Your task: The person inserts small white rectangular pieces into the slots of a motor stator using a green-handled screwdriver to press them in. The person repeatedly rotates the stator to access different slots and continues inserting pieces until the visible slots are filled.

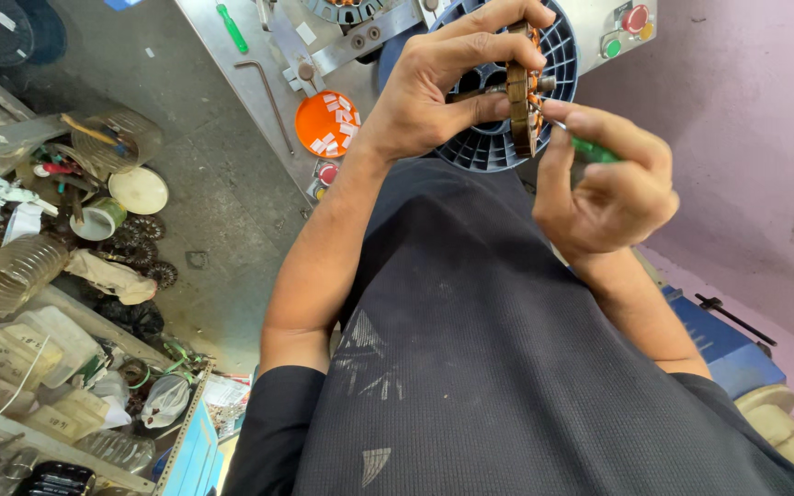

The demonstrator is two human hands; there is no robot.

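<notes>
The left hand (443, 87) grips a round motor stator (523, 92) edge-on, fingers curled over its top rim and thumb pressed against its near side. The stator is brown, with orange copper windings showing along its edge and a short shaft (480, 91) sticking out toward the palm. It is held up in front of the chest, above a dark blue ribbed fan housing (493, 152) that sits on the grey metal machine bench (232, 87).

The right hand (604, 184) is closed around a green-handled tool (592, 151) — its thin metal tip meets the lower edge of the stator among the windings. The forefinger lies along the top of the handle.

On the bench, left of the housing, lies an orange dish (327, 124) holding small white slips. A green-handled screwdriver (232, 28) and a bent hex key (271, 96) lie farther left on the same plate. Red and green push buttons (625, 28) sit on the panel to the right of the housing.

At the left edge of the view, shelves (48, 303) hold clear plastic jars, a white lid (138, 190), a tape roll and dark toothed rings — all well apart from the hands. A blue box (719, 344) stands by the pink wall at the right.
</notes>
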